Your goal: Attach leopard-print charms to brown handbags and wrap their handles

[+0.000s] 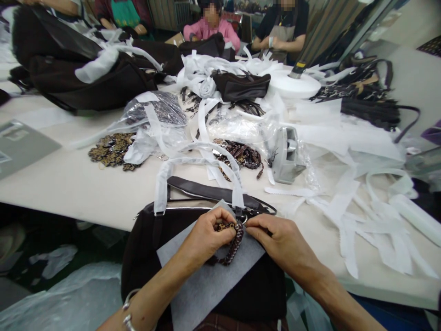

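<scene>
A dark bag (pixel 138 257) with white-wrapped handles (pixel 161 184) lies at the table's near edge. On its front rests a sheet of thin white paper (pixel 193 294). Over the sheet, my left hand (pixel 210 234) pinches a braided brown charm (pixel 237 243) with a patterned piece. To its right, my right hand (pixel 272 232) has its thumb and forefinger together beside a metal ring (pixel 244 219) near the handle's base. Its fingertips hide whatever small part they hold.
Behind the bag are patterned charms (pixel 112 149), braided cords (pixel 244 154), a grey tape dispenser (pixel 287 156) and plastic bags. White strips (pixel 347 230) cover the right side. More dark bags (pixel 93 73) stand back left. Several people sit across the table.
</scene>
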Motion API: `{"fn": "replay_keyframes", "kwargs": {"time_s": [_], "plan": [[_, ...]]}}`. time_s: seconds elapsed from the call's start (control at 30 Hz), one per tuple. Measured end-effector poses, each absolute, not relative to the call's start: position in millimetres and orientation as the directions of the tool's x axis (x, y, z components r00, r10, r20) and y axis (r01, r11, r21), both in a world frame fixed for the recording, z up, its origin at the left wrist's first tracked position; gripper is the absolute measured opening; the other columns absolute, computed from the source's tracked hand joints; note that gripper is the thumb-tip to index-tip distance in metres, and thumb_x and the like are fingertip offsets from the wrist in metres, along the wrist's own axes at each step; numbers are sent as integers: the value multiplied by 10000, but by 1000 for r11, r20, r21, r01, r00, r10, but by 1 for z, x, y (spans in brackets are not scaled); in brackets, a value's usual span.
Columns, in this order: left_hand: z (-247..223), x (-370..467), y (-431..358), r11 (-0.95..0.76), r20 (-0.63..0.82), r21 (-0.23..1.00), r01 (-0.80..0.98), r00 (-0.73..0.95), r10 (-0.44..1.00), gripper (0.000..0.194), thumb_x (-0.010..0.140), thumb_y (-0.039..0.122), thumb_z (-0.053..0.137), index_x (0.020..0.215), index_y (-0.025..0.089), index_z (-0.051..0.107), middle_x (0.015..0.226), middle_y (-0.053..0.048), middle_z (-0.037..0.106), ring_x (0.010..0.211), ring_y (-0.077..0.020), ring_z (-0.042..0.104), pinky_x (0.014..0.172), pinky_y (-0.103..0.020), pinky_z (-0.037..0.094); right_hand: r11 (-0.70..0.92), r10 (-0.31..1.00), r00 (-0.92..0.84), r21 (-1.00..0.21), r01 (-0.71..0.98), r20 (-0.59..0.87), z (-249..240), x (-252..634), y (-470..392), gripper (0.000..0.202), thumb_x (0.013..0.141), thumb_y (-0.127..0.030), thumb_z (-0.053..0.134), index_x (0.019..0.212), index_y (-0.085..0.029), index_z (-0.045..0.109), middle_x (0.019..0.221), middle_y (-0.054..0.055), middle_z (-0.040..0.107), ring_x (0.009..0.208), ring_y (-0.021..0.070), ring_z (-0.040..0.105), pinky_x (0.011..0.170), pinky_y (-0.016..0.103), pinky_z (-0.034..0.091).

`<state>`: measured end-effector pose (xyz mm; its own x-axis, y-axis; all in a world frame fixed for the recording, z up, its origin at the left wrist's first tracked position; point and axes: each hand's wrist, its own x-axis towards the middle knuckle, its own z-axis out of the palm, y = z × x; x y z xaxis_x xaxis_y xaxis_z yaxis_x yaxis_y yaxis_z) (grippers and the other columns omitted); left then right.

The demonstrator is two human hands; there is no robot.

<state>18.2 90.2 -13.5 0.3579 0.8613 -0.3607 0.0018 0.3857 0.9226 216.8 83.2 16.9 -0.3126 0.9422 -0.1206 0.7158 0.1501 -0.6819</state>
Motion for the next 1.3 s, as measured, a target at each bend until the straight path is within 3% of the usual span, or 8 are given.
{"fn": "replay_keyframes", "kwargs": {"time_s": [0.17,0.37,0.47,0.67,0.83,0.97,1.13,1.3], "plan": [[-16,19,91,337,-325,941,25,336,884,114,727,203,669,804,169,591,677,39,556,579,-80,489,551,-195,365,199,939,-337,-698,688,-64,21,218,81,129,883,-219,592,818,-242,701,830,14,695,790,167,638,741,286,484],[-15,23,93,295,-300,953,68,352,887,101,717,143,624,797,174,570,652,54,524,562,-68,458,539,-191,340,270,926,-374,-609,745,-47,28,215,90,109,879,-191,584,861,-233,683,798,11,664,767,164,616,709,287,456],[-11,22,94,275,-289,957,90,340,895,99,719,154,628,792,178,566,647,60,517,554,-67,447,542,-194,340,188,946,-313,-651,736,-81,35,212,92,22,855,-222,614,839,-232,623,742,-13,651,689,153,595,654,275,439],[-4,21,99,151,-204,973,175,341,918,60,712,143,615,759,170,590,693,33,558,645,-103,491,594,-213,370,-40,957,-186,-735,676,-223,32,201,79,182,763,-337,716,807,-236,570,664,-38,618,606,143,572,563,251,416],[-7,19,102,243,-261,965,97,414,872,94,724,159,632,807,175,590,694,40,549,630,-97,487,591,-216,366,-61,969,-143,-754,654,-203,18,193,73,167,764,-222,663,809,-233,503,664,-55,573,606,125,558,563,234,410],[-12,16,104,408,-338,911,-62,455,824,182,714,163,679,858,174,568,704,48,552,614,-77,485,595,-203,364,42,980,-166,-712,701,-106,17,198,76,131,786,-131,576,864,-227,533,728,-34,613,651,137,591,612,249,450],[-16,14,106,537,-377,812,-228,498,781,241,707,134,712,885,165,553,714,44,574,613,-60,492,601,-188,358,425,904,-372,-549,720,212,11,210,74,384,881,-81,471,1228,-224,554,1084,65,661,972,185,628,864,314,493],[-18,15,107,627,-408,708,-324,537,738,276,669,124,752,866,149,561,708,30,599,600,-54,514,589,-175,358,595,804,-500,-408,693,322,6,215,77,288,937,-120,484,1173,-203,627,1064,86,660,980,176,619,868,299,499]]}}
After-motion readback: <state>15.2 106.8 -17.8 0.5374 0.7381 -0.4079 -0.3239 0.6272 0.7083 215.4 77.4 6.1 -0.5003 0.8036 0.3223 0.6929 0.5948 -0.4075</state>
